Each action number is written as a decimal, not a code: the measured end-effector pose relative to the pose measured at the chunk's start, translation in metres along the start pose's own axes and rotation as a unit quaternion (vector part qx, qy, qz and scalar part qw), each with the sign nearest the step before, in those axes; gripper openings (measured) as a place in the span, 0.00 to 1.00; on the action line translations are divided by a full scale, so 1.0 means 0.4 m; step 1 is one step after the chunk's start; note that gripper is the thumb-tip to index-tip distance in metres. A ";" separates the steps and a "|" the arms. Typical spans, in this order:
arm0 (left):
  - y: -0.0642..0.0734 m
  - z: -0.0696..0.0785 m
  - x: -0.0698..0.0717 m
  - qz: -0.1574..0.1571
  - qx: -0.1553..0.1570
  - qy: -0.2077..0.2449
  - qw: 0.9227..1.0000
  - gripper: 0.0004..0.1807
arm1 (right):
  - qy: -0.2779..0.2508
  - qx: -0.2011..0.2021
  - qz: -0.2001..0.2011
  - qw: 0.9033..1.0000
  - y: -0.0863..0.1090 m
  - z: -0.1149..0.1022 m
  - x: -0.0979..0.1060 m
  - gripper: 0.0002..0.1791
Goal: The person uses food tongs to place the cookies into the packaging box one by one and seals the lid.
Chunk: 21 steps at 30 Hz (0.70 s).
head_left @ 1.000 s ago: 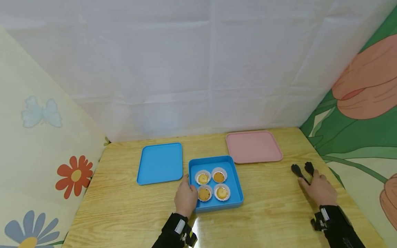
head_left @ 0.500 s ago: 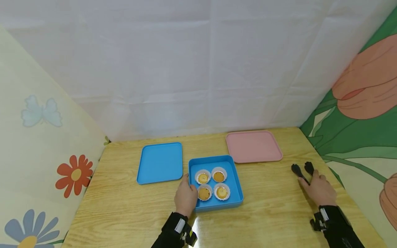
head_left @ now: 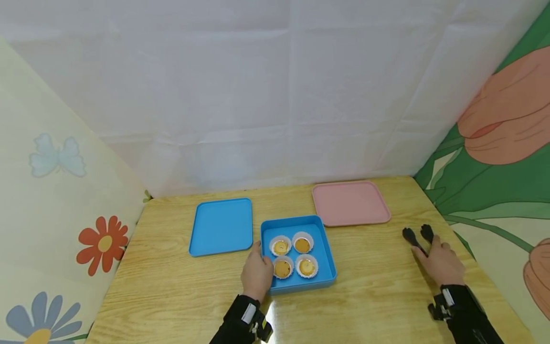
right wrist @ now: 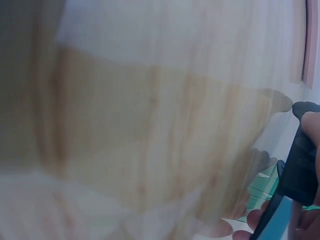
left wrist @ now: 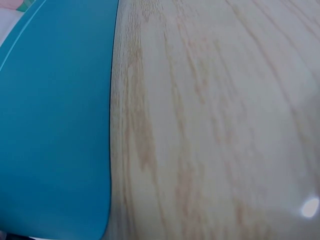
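Note:
In the head view a deep blue box point(head_left: 302, 287) stands on the table, holding several pastries in white paper cups point(head_left: 307, 266). My left hand point(head_left: 256, 278) grips the box's left side, with the thumb at the rim. The box's smooth outer wall point(left wrist: 55, 125) fills the left of the left wrist view. Farther right, my right hand point(head_left: 446, 266) holds small black serving tongs point(head_left: 410, 236) low over the table, their two heads spread apart and pointing away. In the right wrist view, fingers and thumb lie along the tongs point(right wrist: 301, 167), with a light blue strip between the arms.
A flat blue tray point(head_left: 221, 227) lies left of the box. Behind the box at right is a pink tray point(head_left: 352, 204), close to the box's back corner. The wooden table point(head_left: 172, 282) ends at a white cloth backdrop point(head_left: 240, 119), with painted panels on both sides.

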State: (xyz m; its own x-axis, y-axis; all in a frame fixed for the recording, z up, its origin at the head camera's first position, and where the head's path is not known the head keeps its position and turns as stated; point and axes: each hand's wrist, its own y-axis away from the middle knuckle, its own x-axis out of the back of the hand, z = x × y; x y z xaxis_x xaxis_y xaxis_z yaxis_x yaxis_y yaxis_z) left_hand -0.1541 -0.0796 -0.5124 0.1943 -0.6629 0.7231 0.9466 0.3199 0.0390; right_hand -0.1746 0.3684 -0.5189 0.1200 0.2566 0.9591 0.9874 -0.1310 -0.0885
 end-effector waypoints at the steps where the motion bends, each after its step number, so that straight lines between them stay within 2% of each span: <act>1: 0.000 0.000 0.000 -0.001 0.001 0.000 1.000 0.25 | 0.001 0.000 0.001 1.000 0.000 0.001 -0.001 0.46; 5: 0.001 0.001 0.001 -0.003 0.002 0.003 1.000 0.25 | 0.003 0.004 0.006 1.000 0.003 0.002 -0.005 0.46; 14: 0.002 0.000 0.000 0.002 -0.004 -0.001 1.000 0.25 | -0.003 -0.011 -0.016 1.000 0.006 -0.004 0.001 0.47; 21: -0.001 -0.004 -0.001 0.004 -0.005 -0.002 1.000 0.25 | 0.002 -0.009 -0.005 1.000 0.005 -0.007 -0.001 0.47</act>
State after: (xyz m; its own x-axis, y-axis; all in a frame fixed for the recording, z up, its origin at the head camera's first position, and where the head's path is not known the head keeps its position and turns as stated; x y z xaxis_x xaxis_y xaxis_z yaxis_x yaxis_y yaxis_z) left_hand -0.1541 -0.0804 -0.5137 0.1997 -0.6574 0.7266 0.9480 0.3172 0.0264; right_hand -0.1729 0.3654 -0.5188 0.1097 0.2551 0.9607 0.9865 -0.1458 -0.0740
